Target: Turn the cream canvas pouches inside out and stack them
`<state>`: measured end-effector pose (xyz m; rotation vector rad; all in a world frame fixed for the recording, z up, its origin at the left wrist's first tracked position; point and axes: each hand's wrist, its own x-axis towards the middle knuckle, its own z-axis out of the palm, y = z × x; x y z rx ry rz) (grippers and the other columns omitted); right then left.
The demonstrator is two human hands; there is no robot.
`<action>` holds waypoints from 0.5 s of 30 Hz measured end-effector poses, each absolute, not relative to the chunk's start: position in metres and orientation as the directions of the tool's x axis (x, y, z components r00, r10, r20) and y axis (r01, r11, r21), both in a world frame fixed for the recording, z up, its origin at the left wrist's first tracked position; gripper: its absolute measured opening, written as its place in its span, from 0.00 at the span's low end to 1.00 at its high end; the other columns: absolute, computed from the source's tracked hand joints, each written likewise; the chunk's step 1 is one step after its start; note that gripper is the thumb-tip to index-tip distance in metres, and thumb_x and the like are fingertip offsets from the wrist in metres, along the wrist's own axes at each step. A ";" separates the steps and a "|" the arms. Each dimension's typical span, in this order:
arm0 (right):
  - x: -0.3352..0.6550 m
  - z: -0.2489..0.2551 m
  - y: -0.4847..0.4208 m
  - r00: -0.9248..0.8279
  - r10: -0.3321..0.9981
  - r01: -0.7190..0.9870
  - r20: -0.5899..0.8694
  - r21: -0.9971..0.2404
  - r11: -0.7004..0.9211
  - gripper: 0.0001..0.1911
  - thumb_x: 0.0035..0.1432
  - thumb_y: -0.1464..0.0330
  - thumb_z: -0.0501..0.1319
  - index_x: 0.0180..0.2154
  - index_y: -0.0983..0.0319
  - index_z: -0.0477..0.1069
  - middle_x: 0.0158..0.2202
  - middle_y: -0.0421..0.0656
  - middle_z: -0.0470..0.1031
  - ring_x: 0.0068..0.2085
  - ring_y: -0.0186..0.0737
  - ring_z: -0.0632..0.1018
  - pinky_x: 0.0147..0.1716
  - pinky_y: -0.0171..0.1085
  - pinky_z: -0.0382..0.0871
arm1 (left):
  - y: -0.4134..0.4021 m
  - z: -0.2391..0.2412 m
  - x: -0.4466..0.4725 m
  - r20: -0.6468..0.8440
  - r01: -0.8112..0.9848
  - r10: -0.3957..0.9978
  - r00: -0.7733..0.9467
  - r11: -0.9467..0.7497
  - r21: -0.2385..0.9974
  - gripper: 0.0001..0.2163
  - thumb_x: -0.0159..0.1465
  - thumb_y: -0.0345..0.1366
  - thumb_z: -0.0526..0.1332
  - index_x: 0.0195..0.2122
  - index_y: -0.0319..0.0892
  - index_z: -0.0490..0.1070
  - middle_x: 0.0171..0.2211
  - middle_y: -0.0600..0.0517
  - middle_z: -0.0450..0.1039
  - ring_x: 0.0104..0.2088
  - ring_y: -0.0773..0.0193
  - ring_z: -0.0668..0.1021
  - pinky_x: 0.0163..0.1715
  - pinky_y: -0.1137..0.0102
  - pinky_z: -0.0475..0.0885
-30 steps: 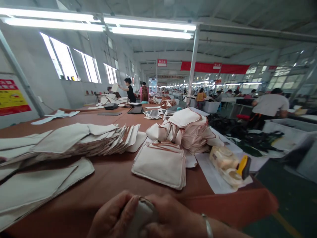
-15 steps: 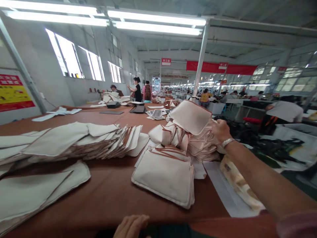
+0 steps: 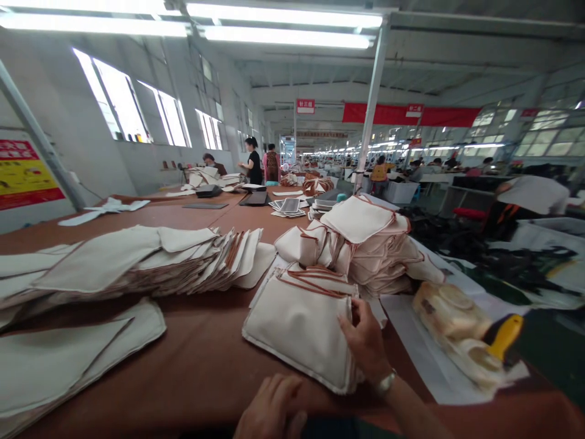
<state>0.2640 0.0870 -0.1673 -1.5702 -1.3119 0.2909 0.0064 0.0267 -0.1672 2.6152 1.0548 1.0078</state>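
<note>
A small stack of off-white, brown-edged sewn fabric panels (image 3: 297, 329) lies in front of me on the brown tabletop (image 3: 196, 353). My right hand (image 3: 365, 341) grips the right edge of this stack, thumb on the upper face and fingers round the side. How many layers it holds is hidden. Low at the near edge, my left hand (image 3: 272, 405) hovers with loosely bent fingers and a parted thumb, apart from the panels. Behind the small stack rises a taller pile of similar panels (image 3: 379, 262), with one panel (image 3: 359, 218) lying flat on top.
On the left spreads a long row of leaning panels (image 3: 183, 262), with more panels (image 3: 59, 360) nearer me. A stained plastic container (image 3: 450, 311) and a yellow-handled brush (image 3: 505, 338) stand on white paper (image 3: 411, 347) at the right. Several people work farther off.
My right hand has left the panel on the tall pile, which now lies flat there, and come down to the small stack's right edge. My left hand has risen slightly rightward.
</note>
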 end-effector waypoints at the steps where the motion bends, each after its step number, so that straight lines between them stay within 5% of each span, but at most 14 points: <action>1: 0.256 -0.163 0.079 0.343 0.837 0.587 0.426 -0.793 0.163 0.19 0.56 0.63 0.59 0.48 0.63 0.65 0.42 0.49 0.78 0.42 0.47 0.79 0.42 0.41 0.73 | 0.032 -0.156 0.012 0.567 0.551 0.654 0.502 -0.746 0.373 0.16 0.63 0.29 0.56 0.53 0.44 0.64 0.43 0.45 0.74 0.42 0.57 0.77 0.43 0.68 0.74; 6: 0.223 -0.151 0.045 0.199 0.832 0.569 0.518 -0.752 0.333 0.15 0.59 0.61 0.58 0.46 0.61 0.66 0.42 0.49 0.78 0.41 0.46 0.80 0.41 0.39 0.74 | 0.072 -0.104 0.048 0.523 0.558 0.710 0.471 -0.699 0.446 0.19 0.65 0.27 0.55 0.57 0.47 0.62 0.56 0.46 0.65 0.56 0.56 0.69 0.55 0.61 0.67; 10: 0.216 -0.153 0.037 0.248 0.807 0.541 0.536 -0.767 0.344 0.17 0.59 0.56 0.56 0.43 0.61 0.69 0.38 0.49 0.80 0.38 0.49 0.81 0.37 0.39 0.75 | 0.094 -0.090 0.067 0.438 0.540 0.704 0.558 -0.710 0.452 0.08 0.65 0.31 0.58 0.44 0.46 0.70 0.45 0.51 0.71 0.48 0.61 0.73 0.48 0.69 0.69; 15: 0.222 -0.166 0.037 0.295 0.870 0.426 0.395 -0.869 0.251 0.21 0.56 0.51 0.58 0.43 0.59 0.69 0.38 0.49 0.80 0.39 0.53 0.81 0.37 0.41 0.76 | 0.089 -0.095 0.069 0.385 0.572 0.712 0.588 -0.702 0.425 0.06 0.64 0.31 0.57 0.41 0.44 0.70 0.40 0.49 0.72 0.43 0.58 0.74 0.46 0.64 0.65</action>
